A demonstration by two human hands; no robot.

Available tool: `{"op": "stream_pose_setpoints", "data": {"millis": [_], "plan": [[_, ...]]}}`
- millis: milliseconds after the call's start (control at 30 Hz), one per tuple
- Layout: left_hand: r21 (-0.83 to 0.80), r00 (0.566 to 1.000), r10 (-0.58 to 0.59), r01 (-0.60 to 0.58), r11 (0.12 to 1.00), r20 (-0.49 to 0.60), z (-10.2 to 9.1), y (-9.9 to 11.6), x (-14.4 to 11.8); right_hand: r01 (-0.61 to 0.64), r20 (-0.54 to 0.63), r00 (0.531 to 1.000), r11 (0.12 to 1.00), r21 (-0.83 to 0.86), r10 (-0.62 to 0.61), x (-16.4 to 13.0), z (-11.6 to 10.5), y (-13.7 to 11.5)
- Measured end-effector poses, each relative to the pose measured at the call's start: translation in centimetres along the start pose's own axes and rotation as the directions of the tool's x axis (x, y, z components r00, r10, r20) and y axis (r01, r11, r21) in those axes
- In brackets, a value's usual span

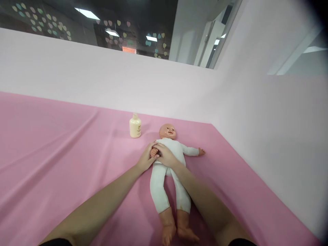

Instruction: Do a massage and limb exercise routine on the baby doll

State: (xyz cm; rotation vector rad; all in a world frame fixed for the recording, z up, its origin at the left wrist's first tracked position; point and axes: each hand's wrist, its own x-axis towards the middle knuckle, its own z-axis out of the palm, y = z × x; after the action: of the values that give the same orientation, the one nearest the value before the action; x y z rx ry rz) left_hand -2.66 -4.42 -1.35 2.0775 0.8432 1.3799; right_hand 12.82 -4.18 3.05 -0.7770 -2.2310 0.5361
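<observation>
A baby doll (169, 171) in a white one-piece suit lies on its back on the pink sheet (64, 153), head away from me, bare feet toward me. My left hand (145, 158) and my right hand (166, 155) meet at the doll's near arm. Both are wrapped around its small hand (154, 152), which shows between my fingers. The doll's other arm (193, 151) stretches out to the right. A cream lotion bottle (135, 126) stands upright just beyond and left of the doll's head.
Pale pink walls (256, 112) close the sheet in at the back and on the right, meeting in a corner near the doll. Folds run across the sheet on the left. Dark glass with heart stickers (51, 24) runs above the back wall.
</observation>
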Motion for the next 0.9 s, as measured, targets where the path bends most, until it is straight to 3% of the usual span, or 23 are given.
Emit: {"op": "stream_pose_setpoints", "data": {"millis": [133, 433, 900], "plan": [[0.011, 1.0, 0.001, -0.002, 1.0, 0.019, 0.1, 0.1, 0.2, 0.026, 0.003, 1.0, 1.0, 0.012, -0.026, 0.0, -0.2, 0.5], [0.207, 0.999, 0.015, -0.025, 0.978, 0.048, 0.0, 1.7, 0.5, -0.01, 0.022, 1.0, 0.997, -0.076, 0.012, 0.0, 0.3, 1.3], [0.049, 1.0, -0.001, 0.0, 0.999, 0.021, -0.3, 1.1, 0.7, -0.008, 0.089, 0.996, 0.994, -0.108, 0.018, -0.3, 0.0, 1.3]]}}
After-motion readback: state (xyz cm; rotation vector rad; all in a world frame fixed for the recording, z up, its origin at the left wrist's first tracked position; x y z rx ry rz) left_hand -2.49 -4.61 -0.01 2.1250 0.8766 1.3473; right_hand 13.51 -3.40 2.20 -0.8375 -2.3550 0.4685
